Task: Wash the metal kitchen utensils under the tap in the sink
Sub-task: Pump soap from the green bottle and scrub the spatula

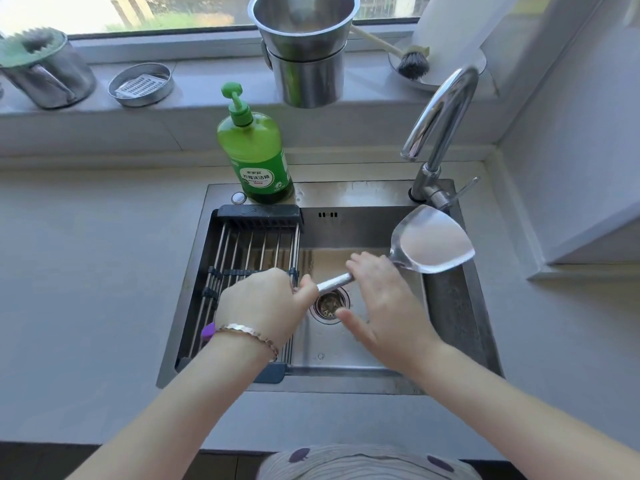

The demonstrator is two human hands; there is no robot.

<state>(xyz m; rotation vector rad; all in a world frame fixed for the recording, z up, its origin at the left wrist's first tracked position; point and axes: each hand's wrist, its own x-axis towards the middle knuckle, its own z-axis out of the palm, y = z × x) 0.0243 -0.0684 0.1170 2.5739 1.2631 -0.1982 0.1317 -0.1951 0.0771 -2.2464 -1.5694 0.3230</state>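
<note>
Both hands on the spatula [433, 244]: your left hand [259, 303] grips the handle, right hand [384, 306] lies loose-fingered across the neck. Likely the rubbing step; next, bring the blade under the tap [446, 109].

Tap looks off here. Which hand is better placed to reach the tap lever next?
Right. The left hand grips the spatula by its handle, while the right hand only rests loose fingers on it and lies nearer the tap lever.

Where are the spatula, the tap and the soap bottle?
spatula [433, 242], head view, middle of its blade.
tap [462, 79], head view, top of its curved spout.
soap bottle [258, 157], head view, green body.
</note>
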